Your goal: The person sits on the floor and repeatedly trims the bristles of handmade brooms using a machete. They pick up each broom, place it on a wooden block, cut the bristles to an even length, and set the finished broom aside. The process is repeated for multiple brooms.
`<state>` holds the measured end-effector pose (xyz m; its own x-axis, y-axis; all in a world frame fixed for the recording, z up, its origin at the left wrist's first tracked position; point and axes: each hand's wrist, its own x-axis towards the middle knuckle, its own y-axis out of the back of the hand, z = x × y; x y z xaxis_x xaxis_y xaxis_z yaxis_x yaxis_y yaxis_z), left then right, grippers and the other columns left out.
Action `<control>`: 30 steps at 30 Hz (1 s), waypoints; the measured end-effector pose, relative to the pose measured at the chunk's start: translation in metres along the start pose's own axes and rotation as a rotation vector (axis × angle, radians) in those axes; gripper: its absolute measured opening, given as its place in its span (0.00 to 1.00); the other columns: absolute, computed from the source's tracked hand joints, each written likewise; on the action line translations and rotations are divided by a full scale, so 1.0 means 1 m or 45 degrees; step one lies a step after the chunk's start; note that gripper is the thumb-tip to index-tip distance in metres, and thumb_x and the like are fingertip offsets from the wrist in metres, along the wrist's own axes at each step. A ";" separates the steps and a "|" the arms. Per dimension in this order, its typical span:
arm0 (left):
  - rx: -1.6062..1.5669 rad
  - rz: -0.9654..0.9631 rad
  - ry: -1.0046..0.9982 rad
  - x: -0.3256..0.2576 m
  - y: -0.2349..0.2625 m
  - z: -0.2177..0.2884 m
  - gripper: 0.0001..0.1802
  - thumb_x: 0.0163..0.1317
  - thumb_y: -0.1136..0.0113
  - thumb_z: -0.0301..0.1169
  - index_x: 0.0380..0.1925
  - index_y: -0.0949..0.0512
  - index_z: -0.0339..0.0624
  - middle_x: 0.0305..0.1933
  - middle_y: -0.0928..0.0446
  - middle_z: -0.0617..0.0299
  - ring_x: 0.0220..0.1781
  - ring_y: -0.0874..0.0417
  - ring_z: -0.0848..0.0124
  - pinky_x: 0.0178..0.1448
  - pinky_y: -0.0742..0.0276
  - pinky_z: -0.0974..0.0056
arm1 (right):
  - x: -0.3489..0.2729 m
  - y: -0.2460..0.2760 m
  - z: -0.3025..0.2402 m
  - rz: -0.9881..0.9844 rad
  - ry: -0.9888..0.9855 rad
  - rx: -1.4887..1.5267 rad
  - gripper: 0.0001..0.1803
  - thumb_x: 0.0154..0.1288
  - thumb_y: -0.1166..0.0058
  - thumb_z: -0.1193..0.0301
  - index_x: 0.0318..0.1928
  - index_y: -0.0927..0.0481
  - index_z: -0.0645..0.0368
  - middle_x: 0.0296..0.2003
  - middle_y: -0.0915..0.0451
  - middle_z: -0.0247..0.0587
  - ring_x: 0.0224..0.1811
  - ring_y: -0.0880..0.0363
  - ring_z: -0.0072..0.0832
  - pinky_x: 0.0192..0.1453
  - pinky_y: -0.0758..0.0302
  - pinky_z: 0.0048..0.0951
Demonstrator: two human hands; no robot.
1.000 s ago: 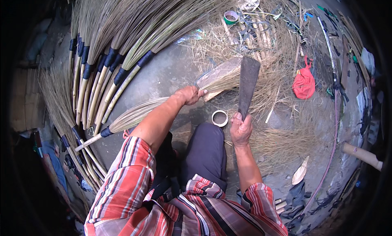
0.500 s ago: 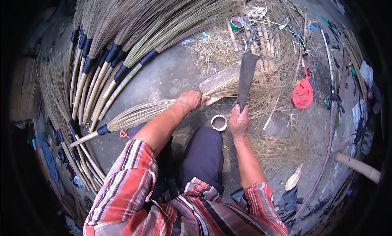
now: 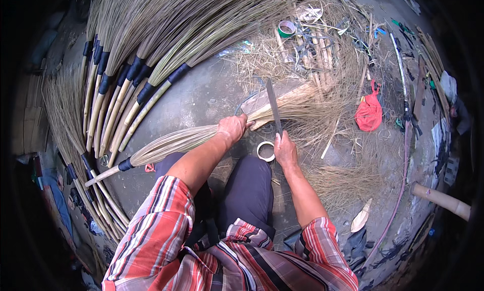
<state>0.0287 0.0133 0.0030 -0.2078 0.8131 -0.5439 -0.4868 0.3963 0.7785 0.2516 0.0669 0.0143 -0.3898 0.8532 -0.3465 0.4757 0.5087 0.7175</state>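
My left hand point(image 3: 232, 128) is closed round the bristles of a straw broom point(image 3: 174, 142), whose pale handle with a dark binding points to the lower left. Past that hand, the bristle ends lie over a wooden block point(image 3: 262, 100) and fan out to the right. My right hand point(image 3: 285, 150) grips a machete point(image 3: 274, 104) by its handle. Its blade points up and away, seen nearly edge-on, over the bristles just right of my left hand. Whether the edge touches them I cannot tell.
Several brooms point(image 3: 143, 64) with dark-bound handles lie at the upper left. Loose straw point(image 3: 348, 185) covers the floor on the right. Around lie a tape roll point(image 3: 265, 151), a green tape roll point(image 3: 287, 29), a red bag point(image 3: 369, 114) and a bamboo pole point(image 3: 441, 201).
The machete has swung left and turned from showing its flat side to nearly edge-on, now over the bristles. My right hand moved slightly left; my left hand keeps its hold on the broom.
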 end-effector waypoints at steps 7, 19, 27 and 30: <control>-0.006 0.020 0.001 0.003 -0.003 -0.003 0.33 0.77 0.56 0.62 0.51 0.23 0.41 0.40 0.14 0.37 0.48 0.12 0.38 0.52 0.18 0.39 | -0.004 0.006 0.001 0.467 0.267 0.330 0.12 0.79 0.51 0.64 0.44 0.27 0.61 0.27 0.19 0.63 0.35 0.17 0.65 0.39 0.24 0.59; -0.048 0.061 0.007 0.001 -0.004 -0.001 0.30 0.77 0.53 0.59 0.50 0.22 0.41 0.41 0.14 0.37 0.49 0.13 0.37 0.52 0.18 0.39 | -0.007 -0.006 0.003 0.379 0.103 0.426 0.15 0.80 0.52 0.60 0.45 0.25 0.62 0.31 0.17 0.65 0.37 0.17 0.67 0.39 0.24 0.60; -0.072 0.043 0.002 0.006 -0.004 -0.001 0.28 0.77 0.51 0.57 0.50 0.23 0.40 0.41 0.14 0.36 0.47 0.13 0.37 0.51 0.18 0.39 | 0.000 -0.003 -0.007 0.214 -0.063 -0.060 0.16 0.81 0.53 0.59 0.43 0.24 0.61 0.31 0.17 0.66 0.36 0.17 0.65 0.39 0.25 0.62; -0.067 0.054 0.044 0.004 -0.007 -0.001 0.27 0.77 0.51 0.56 0.50 0.23 0.40 0.40 0.14 0.37 0.47 0.13 0.38 0.52 0.18 0.39 | -0.007 -0.003 -0.005 0.423 0.069 0.349 0.16 0.80 0.52 0.59 0.43 0.24 0.61 0.29 0.17 0.65 0.35 0.17 0.66 0.38 0.25 0.62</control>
<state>0.0311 0.0131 -0.0047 -0.2576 0.8132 -0.5219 -0.5207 0.3381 0.7839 0.2488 0.0586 0.0179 -0.2176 0.9722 -0.0861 0.7712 0.2253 0.5954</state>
